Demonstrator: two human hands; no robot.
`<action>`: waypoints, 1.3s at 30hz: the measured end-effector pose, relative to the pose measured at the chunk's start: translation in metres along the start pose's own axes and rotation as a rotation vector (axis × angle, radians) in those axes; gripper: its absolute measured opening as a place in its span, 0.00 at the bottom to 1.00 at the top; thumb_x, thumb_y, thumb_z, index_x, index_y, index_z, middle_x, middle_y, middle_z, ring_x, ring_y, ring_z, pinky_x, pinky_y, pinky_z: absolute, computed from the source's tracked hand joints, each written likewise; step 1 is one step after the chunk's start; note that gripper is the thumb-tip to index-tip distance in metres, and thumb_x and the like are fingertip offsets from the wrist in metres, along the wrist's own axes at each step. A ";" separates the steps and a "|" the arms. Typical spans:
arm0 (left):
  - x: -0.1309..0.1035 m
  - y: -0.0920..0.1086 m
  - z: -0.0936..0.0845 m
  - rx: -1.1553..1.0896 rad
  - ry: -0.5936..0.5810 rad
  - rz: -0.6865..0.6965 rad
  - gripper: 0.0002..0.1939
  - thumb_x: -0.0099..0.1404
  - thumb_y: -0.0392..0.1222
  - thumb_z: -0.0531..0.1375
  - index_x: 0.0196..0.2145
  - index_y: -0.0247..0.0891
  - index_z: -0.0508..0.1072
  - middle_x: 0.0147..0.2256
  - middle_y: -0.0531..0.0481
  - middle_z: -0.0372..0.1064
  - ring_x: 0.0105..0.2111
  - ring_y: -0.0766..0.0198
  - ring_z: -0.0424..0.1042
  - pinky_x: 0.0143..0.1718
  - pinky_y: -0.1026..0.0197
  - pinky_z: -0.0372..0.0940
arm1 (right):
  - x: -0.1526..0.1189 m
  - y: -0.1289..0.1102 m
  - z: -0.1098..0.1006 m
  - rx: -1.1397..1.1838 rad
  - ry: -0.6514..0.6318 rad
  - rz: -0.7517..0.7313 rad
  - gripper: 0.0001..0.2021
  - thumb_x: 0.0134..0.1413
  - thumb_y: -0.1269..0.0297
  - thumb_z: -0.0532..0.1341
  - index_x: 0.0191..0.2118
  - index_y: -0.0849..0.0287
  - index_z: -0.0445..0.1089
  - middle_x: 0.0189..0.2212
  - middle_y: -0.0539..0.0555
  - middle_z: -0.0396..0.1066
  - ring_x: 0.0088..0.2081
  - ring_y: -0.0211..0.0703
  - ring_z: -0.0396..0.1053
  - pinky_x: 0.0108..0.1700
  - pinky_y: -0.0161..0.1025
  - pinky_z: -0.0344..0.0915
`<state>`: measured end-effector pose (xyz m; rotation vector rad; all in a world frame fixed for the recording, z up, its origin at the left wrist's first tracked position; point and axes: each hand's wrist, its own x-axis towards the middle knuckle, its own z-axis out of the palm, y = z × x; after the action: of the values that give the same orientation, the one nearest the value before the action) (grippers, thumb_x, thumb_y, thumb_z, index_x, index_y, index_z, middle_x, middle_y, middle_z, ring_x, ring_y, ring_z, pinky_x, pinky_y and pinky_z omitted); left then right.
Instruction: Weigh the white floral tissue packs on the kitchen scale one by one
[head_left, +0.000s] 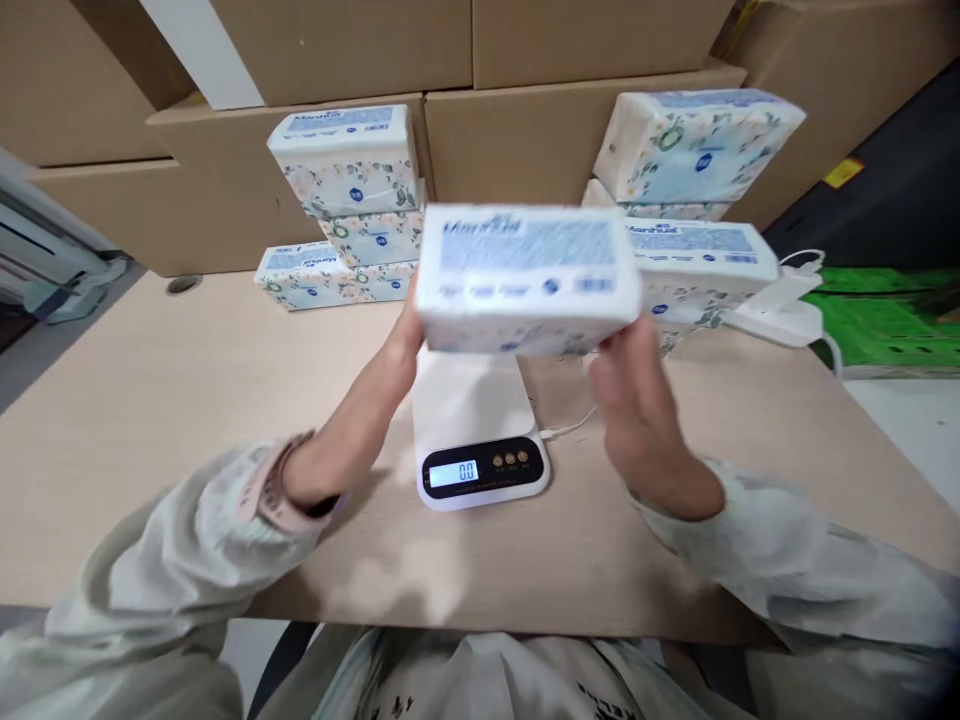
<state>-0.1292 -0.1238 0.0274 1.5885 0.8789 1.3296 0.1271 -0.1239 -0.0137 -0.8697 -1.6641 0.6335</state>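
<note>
Between my two hands a tissue pack [525, 275] hangs in the air above a white digital scale [476, 410], whose lit display reads 0.0. My left hand [386, 370] grips the pack's left end. On its right end my right hand [637, 400] is closed, slightly blurred, with the thumb toward me. The pack is white and blue with "Manhua" print, and it hides the far part of the scale.
More tissue packs [352, 190] are stacked at the back left, and another stack [697, 150] stands at the back right. Beside that lies a white power strip [780, 310] with cables. Cardboard boxes [517, 140] wall off the table's [187, 400] far side.
</note>
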 end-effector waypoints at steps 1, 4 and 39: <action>-0.020 -0.003 -0.010 0.002 -0.056 -0.051 0.32 0.74 0.67 0.61 0.69 0.52 0.72 0.73 0.52 0.61 0.80 0.42 0.38 0.80 0.32 0.46 | -0.010 0.002 0.010 0.045 -0.100 0.033 0.32 0.77 0.49 0.55 0.79 0.41 0.46 0.78 0.50 0.55 0.78 0.54 0.55 0.78 0.58 0.58; -0.063 -0.017 -0.025 0.034 -0.182 -0.174 0.35 0.78 0.67 0.53 0.75 0.54 0.62 0.77 0.53 0.51 0.81 0.47 0.31 0.82 0.37 0.38 | -0.032 0.012 0.028 0.108 -0.259 0.153 0.33 0.78 0.54 0.54 0.80 0.41 0.43 0.80 0.50 0.50 0.79 0.52 0.52 0.80 0.59 0.55; -0.084 -0.080 -0.045 -0.011 0.354 -0.255 0.25 0.77 0.61 0.59 0.62 0.46 0.78 0.63 0.43 0.74 0.63 0.47 0.75 0.64 0.41 0.71 | -0.064 0.048 0.029 0.039 0.171 0.103 0.21 0.76 0.57 0.55 0.68 0.42 0.70 0.67 0.50 0.73 0.67 0.53 0.71 0.74 0.61 0.63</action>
<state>-0.1880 -0.1623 -0.0755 1.2010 1.2418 1.4463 0.1182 -0.1471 -0.0953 -0.9589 -1.4570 0.6413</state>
